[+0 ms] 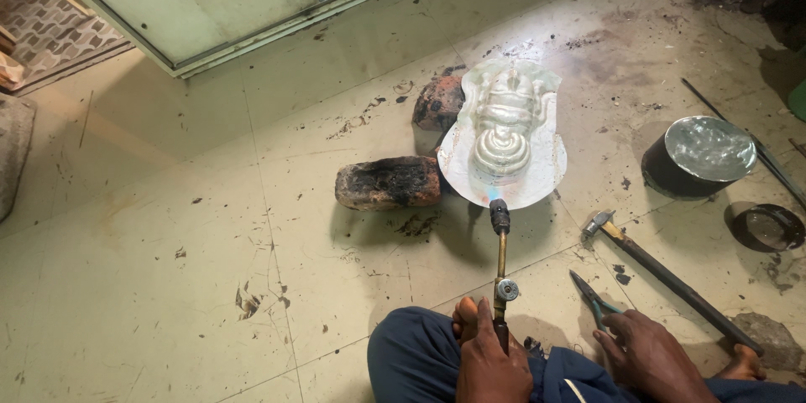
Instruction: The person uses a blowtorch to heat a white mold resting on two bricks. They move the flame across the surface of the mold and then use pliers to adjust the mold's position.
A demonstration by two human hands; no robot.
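Observation:
My left hand [491, 365] grips the handle of a brass gas torch [501, 260] that points away from me. Its black nozzle sits at the near edge of a shiny embossed metal sheet [504, 130] with a raised figure, and a small bluish flame touches that edge. The sheet leans on two charred bricks, one at the left [389, 182] and one behind [438, 102]. My right hand [651, 357] lies low on the floor with its fingers closed over the teal handles of a pair of pliers [592, 298].
A long-handled hammer [655, 269] lies right of the torch. A round dark pot with a shiny top [701, 155], a dark ring [768, 227] and a thin rod [739, 130] lie at the right. My blue-clad knees and bare feet are at the bottom; a cabinet [210, 0] stands behind.

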